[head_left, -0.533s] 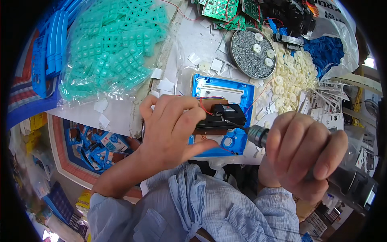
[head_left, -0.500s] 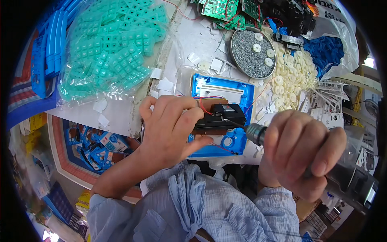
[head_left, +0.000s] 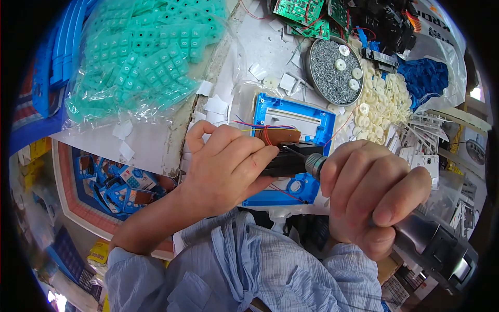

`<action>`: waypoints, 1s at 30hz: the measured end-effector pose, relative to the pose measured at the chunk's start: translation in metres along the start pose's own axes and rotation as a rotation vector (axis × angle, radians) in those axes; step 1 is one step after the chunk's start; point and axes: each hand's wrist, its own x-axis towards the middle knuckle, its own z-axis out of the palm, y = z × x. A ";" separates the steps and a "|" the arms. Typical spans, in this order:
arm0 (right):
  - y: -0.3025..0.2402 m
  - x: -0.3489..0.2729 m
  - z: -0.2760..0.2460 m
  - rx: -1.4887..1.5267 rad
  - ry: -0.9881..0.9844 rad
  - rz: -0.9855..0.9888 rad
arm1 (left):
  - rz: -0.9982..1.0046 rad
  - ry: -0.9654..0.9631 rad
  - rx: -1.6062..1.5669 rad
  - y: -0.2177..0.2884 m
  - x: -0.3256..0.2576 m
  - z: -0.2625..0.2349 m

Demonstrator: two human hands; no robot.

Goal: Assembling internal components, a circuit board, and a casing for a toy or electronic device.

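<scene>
My left hand (head_left: 221, 169) is closed around the edge of a black plastic module (head_left: 291, 165), its fingers on top and thumb below. A brown circuit board (head_left: 279, 137) with thin red, blue and yellow wires lies just behind the module. Both are over an open blue plastic casing (head_left: 327, 122). My right hand (head_left: 371, 187) is wrapped around a dark power screwdriver (head_left: 431, 236) with a ribbed grey collar (head_left: 315, 165). Its thin bit slants left to the module's top; whether it sits in a screw cannot be made out.
Behind the casing stands a round dish of small screws (head_left: 332, 78), beside cream plastic discs (head_left: 382, 99). Green circuit boards (head_left: 306, 13) lie at the back. A clear bag of green keypads (head_left: 150, 57) is at left, above a bin of blue parts (head_left: 117, 182).
The black module has tilted and shifted a little, and its square top piece no longer shows. Both hands have moved slightly with it. The screwdriver now points more steeply at the module.
</scene>
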 end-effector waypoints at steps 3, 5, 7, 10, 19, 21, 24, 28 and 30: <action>0.000 0.003 0.000 0.000 -0.042 0.017 | 0.006 0.005 -0.022 -0.002 -0.001 0.000; 0.001 0.004 -0.002 -0.011 -0.069 0.024 | 0.012 0.014 -0.038 -0.003 -0.001 0.002; -0.001 0.003 -0.002 -0.036 -0.078 0.026 | 0.020 0.023 -0.055 -0.003 -0.001 0.002; 0.000 0.004 0.000 -0.047 -0.089 0.009 | 0.037 0.034 -0.065 -0.003 -0.002 0.003; 0.004 0.012 0.003 -0.068 -0.182 -0.011 | 0.084 0.057 -0.034 -0.004 -0.003 0.005; 0.002 0.013 0.004 -0.083 -0.200 0.006 | 0.095 0.076 -0.022 -0.005 -0.004 0.007; 0.001 0.011 0.006 -0.102 -0.196 0.023 | 0.083 0.111 -0.027 -0.003 -0.004 0.010; 0.004 0.012 0.005 -0.123 -0.234 0.024 | 0.082 0.111 -0.032 -0.006 -0.007 0.014; 0.003 0.015 -0.001 -0.086 -0.294 0.020 | 0.067 0.098 -0.042 -0.007 -0.010 0.012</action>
